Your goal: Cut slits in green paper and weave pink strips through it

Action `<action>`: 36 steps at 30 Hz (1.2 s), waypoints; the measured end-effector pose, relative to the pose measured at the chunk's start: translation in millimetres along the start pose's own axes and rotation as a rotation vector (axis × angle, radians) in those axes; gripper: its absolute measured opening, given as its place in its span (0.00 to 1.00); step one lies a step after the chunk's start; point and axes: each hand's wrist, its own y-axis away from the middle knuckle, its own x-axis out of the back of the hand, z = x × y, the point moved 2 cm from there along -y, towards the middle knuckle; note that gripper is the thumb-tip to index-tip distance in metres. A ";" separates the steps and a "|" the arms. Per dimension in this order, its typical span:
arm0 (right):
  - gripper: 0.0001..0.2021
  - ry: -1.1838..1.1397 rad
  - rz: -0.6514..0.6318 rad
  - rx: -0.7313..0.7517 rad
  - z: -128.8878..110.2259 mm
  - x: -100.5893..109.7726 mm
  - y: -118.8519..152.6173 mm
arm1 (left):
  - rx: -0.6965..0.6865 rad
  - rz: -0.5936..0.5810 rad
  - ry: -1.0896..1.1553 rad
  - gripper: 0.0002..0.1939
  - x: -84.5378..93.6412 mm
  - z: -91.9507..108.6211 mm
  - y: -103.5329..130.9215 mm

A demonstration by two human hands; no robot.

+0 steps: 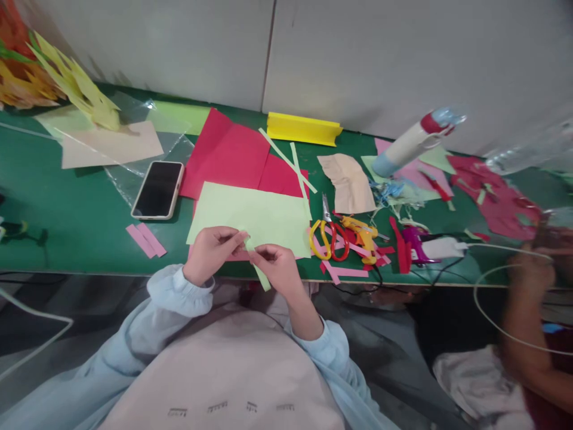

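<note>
Head view, largest to smallest. Green desk (80, 221) strewn with paper. Red sheets (233, 156) at centre, partly under a pale green sheet (255, 216) near the front edge. Phone (158, 189) face up to the left; yellow-handled scissors (326, 236) and glue gun (363, 235) to the right. Left hand (212, 252) and right hand (277, 266), fingertips pressed together, pinching a pale green paper strip (257, 263) between them, just off the desk's front edge.
</note>
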 end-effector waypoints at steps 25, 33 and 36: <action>0.11 0.289 0.081 -0.063 7.0 35.6 18.6 | -0.064 0.214 -0.062 0.18 4.8 3.4 -20.1; 0.10 0.379 0.159 -0.040 4.6 68.9 27.3 | -0.330 0.082 -0.624 0.22 16.8 -4.6 -5.6; 0.11 0.396 0.285 0.006 1.0 88.0 26.7 | -0.606 -0.074 -0.873 0.26 15.9 -19.1 4.2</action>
